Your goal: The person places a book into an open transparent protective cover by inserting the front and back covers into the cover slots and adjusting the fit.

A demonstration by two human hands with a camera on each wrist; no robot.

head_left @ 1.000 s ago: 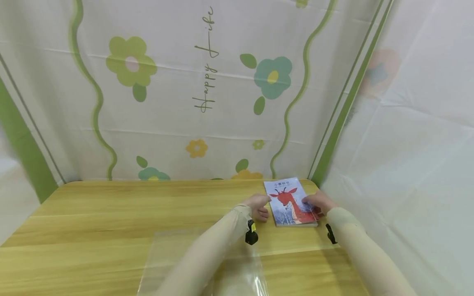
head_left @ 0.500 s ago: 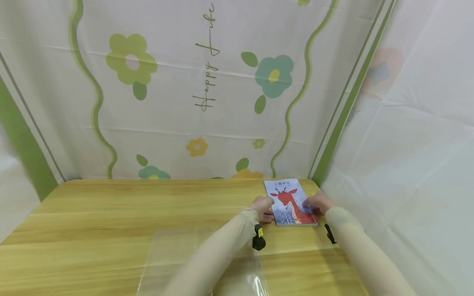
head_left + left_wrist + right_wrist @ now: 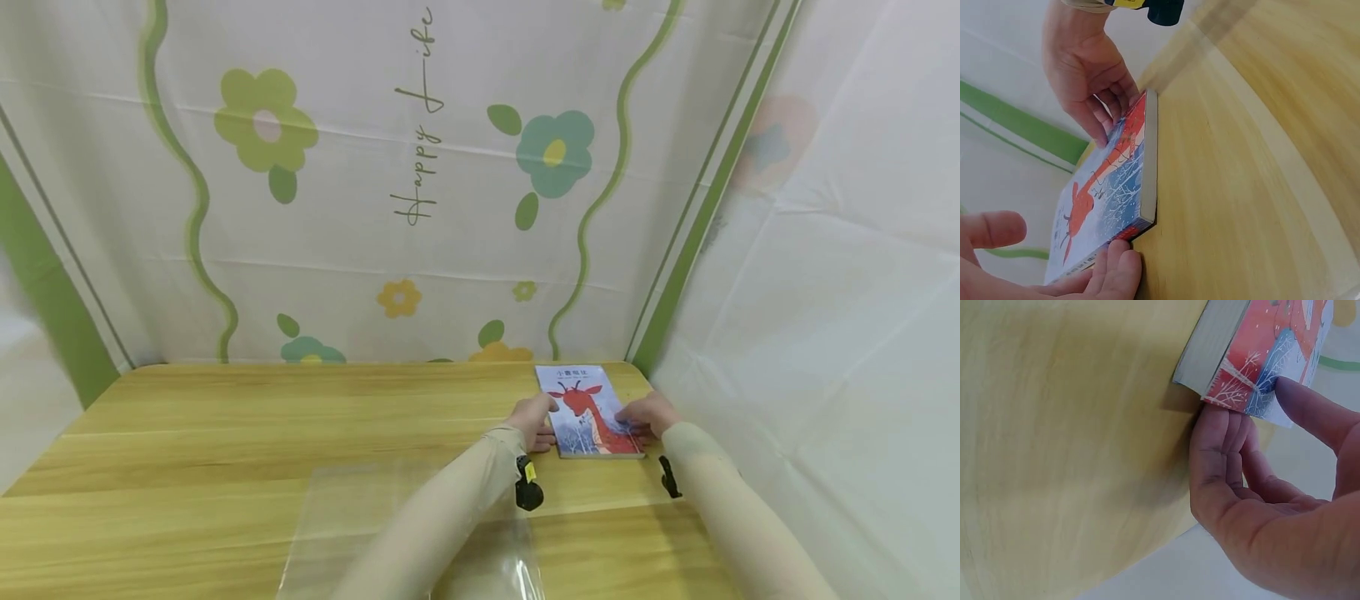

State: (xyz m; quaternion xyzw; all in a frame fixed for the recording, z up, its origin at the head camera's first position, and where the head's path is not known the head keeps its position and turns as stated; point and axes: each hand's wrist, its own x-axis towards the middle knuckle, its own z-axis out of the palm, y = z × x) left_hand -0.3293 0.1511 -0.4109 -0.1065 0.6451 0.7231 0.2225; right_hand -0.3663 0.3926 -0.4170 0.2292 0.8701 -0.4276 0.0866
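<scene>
on the table [image 3: 225,467], the book [image 3: 585,421] lies behind and right of the plastic sheet [image 3: 341,512].

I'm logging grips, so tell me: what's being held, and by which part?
The red-deer book: the right hand pinches its right edge, toward the bottom, thumb on top. The left hand only touches the spine.

The table [image 3: 225,433] (yellow, wood-grained) carries a book [image 3: 588,414] and clear plastic sheeting [image 3: 341,508].
</scene>
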